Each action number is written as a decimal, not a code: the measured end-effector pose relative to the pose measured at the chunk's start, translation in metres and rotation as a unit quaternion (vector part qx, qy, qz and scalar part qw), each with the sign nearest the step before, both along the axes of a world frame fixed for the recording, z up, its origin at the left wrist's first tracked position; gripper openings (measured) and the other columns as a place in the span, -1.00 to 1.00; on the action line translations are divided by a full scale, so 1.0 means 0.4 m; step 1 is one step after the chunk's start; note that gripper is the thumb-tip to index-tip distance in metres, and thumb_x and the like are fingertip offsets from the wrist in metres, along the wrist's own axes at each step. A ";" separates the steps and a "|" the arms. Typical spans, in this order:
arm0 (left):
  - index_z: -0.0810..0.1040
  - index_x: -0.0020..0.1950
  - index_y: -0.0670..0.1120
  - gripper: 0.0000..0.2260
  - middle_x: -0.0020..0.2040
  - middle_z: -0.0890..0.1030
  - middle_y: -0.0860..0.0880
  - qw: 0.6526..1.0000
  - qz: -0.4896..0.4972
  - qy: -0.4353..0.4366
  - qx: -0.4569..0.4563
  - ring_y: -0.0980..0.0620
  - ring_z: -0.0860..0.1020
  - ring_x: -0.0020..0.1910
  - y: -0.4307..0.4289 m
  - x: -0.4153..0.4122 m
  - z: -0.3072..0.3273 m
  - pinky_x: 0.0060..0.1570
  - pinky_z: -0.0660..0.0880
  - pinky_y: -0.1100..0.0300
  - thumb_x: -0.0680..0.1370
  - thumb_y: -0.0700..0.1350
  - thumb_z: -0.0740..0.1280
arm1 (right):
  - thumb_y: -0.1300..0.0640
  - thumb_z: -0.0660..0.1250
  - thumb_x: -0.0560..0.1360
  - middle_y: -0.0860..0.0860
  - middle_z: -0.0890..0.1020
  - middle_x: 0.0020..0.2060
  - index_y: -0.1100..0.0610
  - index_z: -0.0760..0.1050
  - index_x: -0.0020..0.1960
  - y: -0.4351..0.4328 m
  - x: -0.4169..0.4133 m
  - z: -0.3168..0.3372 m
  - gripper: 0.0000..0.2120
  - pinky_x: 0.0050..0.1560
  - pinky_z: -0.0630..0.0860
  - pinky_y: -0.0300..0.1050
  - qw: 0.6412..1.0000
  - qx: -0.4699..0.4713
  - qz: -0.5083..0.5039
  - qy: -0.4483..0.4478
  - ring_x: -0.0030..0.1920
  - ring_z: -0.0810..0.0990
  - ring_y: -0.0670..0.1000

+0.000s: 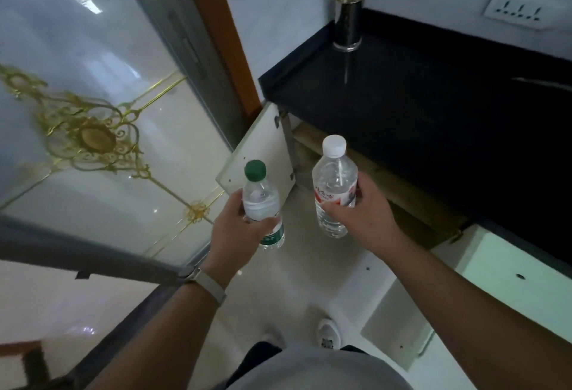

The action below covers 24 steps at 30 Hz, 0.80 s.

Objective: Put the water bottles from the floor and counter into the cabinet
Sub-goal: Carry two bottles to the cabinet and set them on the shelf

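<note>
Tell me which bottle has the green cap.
The bottle in the left hand. Its cap is green; the right hand's bottle has a white cap and red label.

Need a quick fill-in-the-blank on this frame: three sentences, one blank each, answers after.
1. The bottle in the left hand has a ____ cap.
2. The bottle in the right hand has a ____ cap.
3. The cabinet door under the black counter stands ____.

Missing words: green; white; open
</note>
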<state>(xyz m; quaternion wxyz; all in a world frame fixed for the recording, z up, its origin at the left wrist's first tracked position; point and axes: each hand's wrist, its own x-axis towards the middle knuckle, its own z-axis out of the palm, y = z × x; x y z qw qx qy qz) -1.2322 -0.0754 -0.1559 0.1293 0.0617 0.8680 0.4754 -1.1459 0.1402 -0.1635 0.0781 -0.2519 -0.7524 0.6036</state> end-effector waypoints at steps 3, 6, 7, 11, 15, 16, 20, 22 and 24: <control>0.53 0.23 0.13 -0.51 0.04 0.68 0.17 0.999 -0.030 0.009 -0.015 0.17 0.64 0.03 0.052 -0.056 -0.004 0.04 0.56 0.16 0.37 -0.02 0.63 | 0.07 0.58 0.33 -0.33 0.57 -0.12 -0.30 0.39 -0.03 0.032 -0.008 -0.003 -0.54 -0.18 0.43 -0.39 0.999 -0.001 -0.044 -0.011 -0.11 0.55 -0.41; 0.52 0.28 0.08 -0.48 0.07 0.68 0.13 0.998 -0.063 -0.005 -0.008 0.08 0.65 0.06 0.103 -0.108 -0.014 0.11 0.58 0.05 0.39 -0.04 0.62 | 0.05 0.59 0.33 -0.34 0.56 -0.12 -0.28 0.38 0.01 0.056 -0.014 -0.012 -0.53 -0.19 0.41 -0.41 0.996 0.001 -0.082 -0.024 -0.14 0.58 -0.35; 0.51 0.29 0.07 -0.48 0.08 0.67 0.11 0.997 -0.076 -0.012 -0.002 0.06 0.65 0.06 0.119 -0.126 -0.020 0.12 0.58 0.03 0.39 -0.06 0.62 | 0.04 0.59 0.33 -0.33 0.55 -0.11 -0.26 0.37 0.04 0.063 -0.017 -0.013 -0.52 -0.18 0.41 -0.39 0.995 -0.001 -0.094 -0.030 -0.15 0.58 -0.31; 0.50 0.24 0.08 -0.53 0.07 0.66 0.12 0.990 -0.135 -0.034 0.002 0.10 0.63 0.05 0.179 -0.201 -0.047 -0.01 0.54 0.20 0.42 -0.06 0.61 | 0.01 0.58 0.34 -0.33 0.54 -0.10 -0.28 0.34 0.08 0.081 -0.042 -0.025 -0.49 -0.21 0.39 -0.39 0.989 -0.007 -0.143 -0.049 -0.14 0.55 -0.29; 0.52 0.20 0.09 -0.56 0.03 0.67 0.14 0.979 -0.195 -0.052 0.021 0.20 0.63 -0.02 0.227 -0.299 -0.078 -0.12 0.48 0.31 0.41 -0.07 0.61 | -0.01 0.59 0.33 -0.27 0.57 -0.05 -0.27 0.34 0.09 0.080 -0.094 -0.047 -0.48 -0.14 0.44 -0.35 0.977 -0.011 -0.199 -0.070 -0.08 0.57 -0.24; 0.53 0.17 0.12 -0.57 0.01 0.67 0.16 0.976 -0.210 -0.057 0.022 0.25 0.63 -0.05 0.237 -0.326 -0.083 -0.13 0.48 0.32 0.40 -0.07 0.61 | -0.01 0.59 0.33 -0.24 0.58 -0.03 -0.25 0.35 0.09 0.077 -0.111 -0.055 -0.49 -0.09 0.49 -0.29 0.973 -0.013 -0.216 -0.076 -0.05 0.58 -0.21; 0.53 0.15 0.17 -0.55 0.01 0.68 0.19 0.962 -0.262 -0.073 0.020 0.26 0.64 -0.04 0.261 -0.447 -0.126 -0.04 0.57 0.21 0.37 -0.04 0.63 | -0.04 0.59 0.31 -0.18 0.60 -0.01 -0.21 0.38 0.10 0.048 -0.193 -0.079 -0.51 0.00 0.54 -0.17 0.957 -0.015 -0.264 -0.117 -0.02 0.60 -0.16; 0.54 0.21 0.15 -0.51 0.06 0.68 0.18 0.954 -0.288 -0.087 0.016 0.20 0.64 0.04 0.269 -0.502 -0.156 0.02 0.59 0.17 0.36 -0.01 0.63 | -0.06 0.58 0.31 -0.18 0.61 -0.03 -0.18 0.39 0.06 0.037 -0.232 -0.098 -0.55 -0.02 0.56 -0.16 0.950 -0.012 -0.283 -0.135 -0.04 0.60 -0.16; 0.54 0.22 0.14 -0.52 0.08 0.67 0.18 0.946 -0.310 -0.097 0.014 0.21 0.64 0.05 0.280 -0.547 -0.179 -0.01 0.57 0.27 0.37 -0.01 0.63 | -0.08 0.57 0.30 -0.17 0.62 -0.04 -0.15 0.41 0.03 0.027 -0.265 -0.115 -0.57 -0.07 0.56 -0.18 0.941 -0.015 -0.304 -0.147 -0.05 0.61 -0.16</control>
